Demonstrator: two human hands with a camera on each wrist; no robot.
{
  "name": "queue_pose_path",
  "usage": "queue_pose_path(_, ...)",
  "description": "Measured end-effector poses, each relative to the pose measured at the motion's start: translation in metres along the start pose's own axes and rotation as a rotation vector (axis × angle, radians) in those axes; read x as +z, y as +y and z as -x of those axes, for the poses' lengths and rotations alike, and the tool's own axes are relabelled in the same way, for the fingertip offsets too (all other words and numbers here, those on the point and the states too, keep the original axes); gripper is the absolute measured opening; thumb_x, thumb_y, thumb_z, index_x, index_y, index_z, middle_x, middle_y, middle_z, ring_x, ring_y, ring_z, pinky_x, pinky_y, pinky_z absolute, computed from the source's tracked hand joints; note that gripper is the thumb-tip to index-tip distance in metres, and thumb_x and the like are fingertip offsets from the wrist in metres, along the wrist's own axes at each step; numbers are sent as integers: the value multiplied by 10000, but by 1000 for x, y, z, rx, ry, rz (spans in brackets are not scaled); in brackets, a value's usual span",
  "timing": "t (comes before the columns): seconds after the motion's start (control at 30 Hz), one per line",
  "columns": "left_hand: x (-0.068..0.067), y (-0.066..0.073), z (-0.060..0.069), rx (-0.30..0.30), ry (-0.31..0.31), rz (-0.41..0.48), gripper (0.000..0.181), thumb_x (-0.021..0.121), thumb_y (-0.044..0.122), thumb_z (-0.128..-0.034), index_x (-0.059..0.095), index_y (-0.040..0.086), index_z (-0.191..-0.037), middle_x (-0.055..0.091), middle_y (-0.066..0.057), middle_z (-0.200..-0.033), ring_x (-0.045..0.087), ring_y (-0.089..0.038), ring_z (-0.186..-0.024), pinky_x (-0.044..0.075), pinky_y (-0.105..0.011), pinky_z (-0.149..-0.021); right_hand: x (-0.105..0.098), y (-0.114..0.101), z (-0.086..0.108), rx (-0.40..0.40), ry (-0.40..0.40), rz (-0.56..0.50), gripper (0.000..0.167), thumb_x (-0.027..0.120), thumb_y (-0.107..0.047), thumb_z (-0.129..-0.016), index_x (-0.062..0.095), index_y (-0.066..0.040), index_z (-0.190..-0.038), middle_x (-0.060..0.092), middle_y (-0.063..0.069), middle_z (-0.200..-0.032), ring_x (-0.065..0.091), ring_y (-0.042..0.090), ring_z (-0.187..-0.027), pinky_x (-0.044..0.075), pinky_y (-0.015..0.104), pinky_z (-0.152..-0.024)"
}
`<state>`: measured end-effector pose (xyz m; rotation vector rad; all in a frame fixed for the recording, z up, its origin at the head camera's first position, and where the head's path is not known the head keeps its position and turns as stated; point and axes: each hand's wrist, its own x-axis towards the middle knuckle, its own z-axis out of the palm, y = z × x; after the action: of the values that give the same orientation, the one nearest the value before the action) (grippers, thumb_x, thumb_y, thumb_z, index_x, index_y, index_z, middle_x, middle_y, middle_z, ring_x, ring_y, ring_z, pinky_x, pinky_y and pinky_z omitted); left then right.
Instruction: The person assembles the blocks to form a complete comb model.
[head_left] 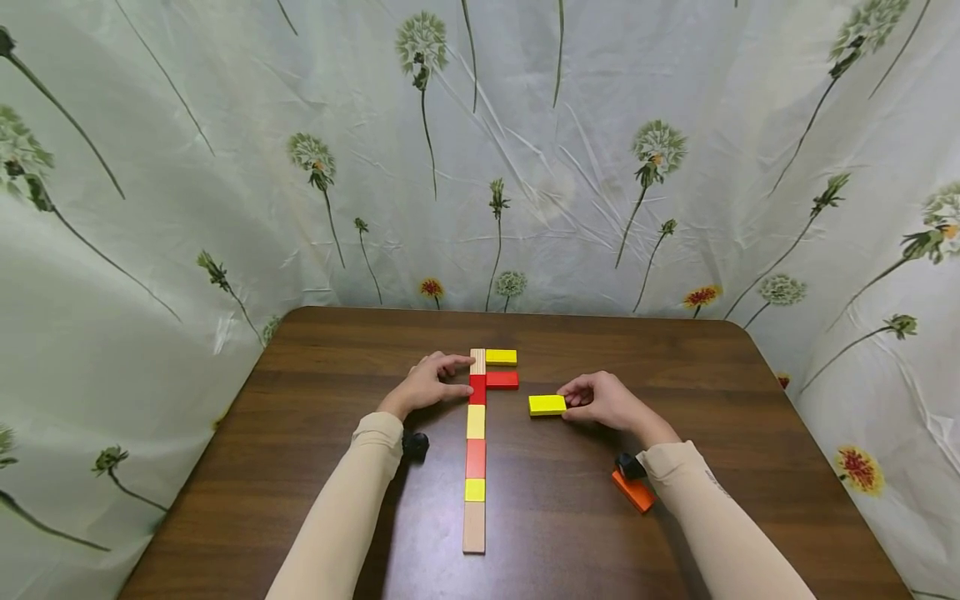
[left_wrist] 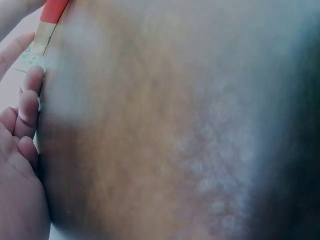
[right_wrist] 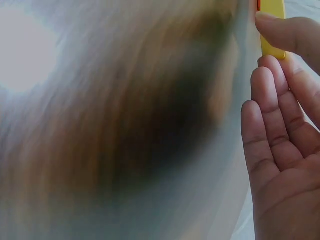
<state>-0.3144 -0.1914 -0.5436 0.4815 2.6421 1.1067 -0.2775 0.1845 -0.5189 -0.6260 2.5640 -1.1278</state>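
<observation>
A straight column of blocks runs toward me on the table, from a striped wooden block (head_left: 477,362) through a red block (head_left: 477,390) down to a plain wooden block (head_left: 474,527). My left hand (head_left: 426,383) lies along its left side, index finger touching the striped block and thumb touching the red one. Between thumb and fingers, my right hand (head_left: 611,402) pinches the end of a yellow block (head_left: 547,406), right of the column. The right wrist view also shows this yellow block (right_wrist: 273,30) in the pinch. A second red block (head_left: 502,381) and another yellow block (head_left: 501,357) extend rightward from the column's far end.
An orange block (head_left: 634,492) lies at an angle under the right wrist, partly covered by a black wrist camera (head_left: 630,467). The brown table (head_left: 315,350) ends at a flower-printed curtain (head_left: 360,167) behind it. Both wrist views are largely blurred tabletop.
</observation>
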Motion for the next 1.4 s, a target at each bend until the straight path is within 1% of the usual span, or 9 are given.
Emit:
queue_pose_path(0.1, 0, 0, 0, 2, 1, -4, 602, 849, 407, -926, 657, 307, -1487, 609, -76, -1171, 518, -243, -1086, 395, -433, -916, 5, -6, -6, -2, 6, 3, 318, 894, -132, -875, 800, -10, -1152, 762, 60, -979, 641, 124, -867, 546, 183, -785)
queue_pose_path(0.4, -1, 3, 2, -33, -11, 24, 606, 849, 412, -924, 649, 344, -1493, 602, -69, -1203, 506, -256, -1127, 428, -436, -944, 25, -24, -22, -12, 8, -6, 301, 896, -121, -871, 804, -14, -1137, 759, 45, -957, 639, 118, -849, 547, 197, -785)
queue_pose_path(0.7, -1, 3, 2, -28, -9, 17, 604, 843, 410, -930, 646, 337, -1496, 603, -71, -1197, 505, -251, -1112, 421, -418, -928, 43, -33, -35, 13, -1, 1, 281, 898, -132, -875, 812, -43, -1127, 743, 13, -933, 625, 104, -840, 543, 220, -781)
queue_pose_path(1.07, -1, 4, 1, -22, -6, 21, 594, 845, 409, -931, 658, 308, -1486, 604, -87, -1189, 504, -258, -1098, 399, -425, -917, 49, -39, -39, -5, 25, 16, 264, 911, -108, -852, 811, -23, -1081, 744, 25, -904, 618, 91, -813, 537, 210, -758)
queue_pose_path(1.3, -2, 5, 1, -21, -4, 25, 594, 847, 398, -929, 659, 303, -1484, 606, -90, -1192, 506, -263, -1100, 393, -434, -922, 52, -39, -40, 24, 15, 22, 270, 913, -108, -852, 803, -37, -1088, 719, 19, -912, 609, 110, -832, 536, 231, -787)
queue_pose_path(1.4, -2, 5, 2, -18, -2, 19, 593, 844, 400, -931, 658, 303, -1486, 605, -90, -1191, 508, -267, -1107, 401, -436, -926, 53, -38, -41, 20, 16, 19, 274, 919, -115, -845, 800, -41, -1080, 711, 17, -905, 605, 108, -832, 528, 226, -783)
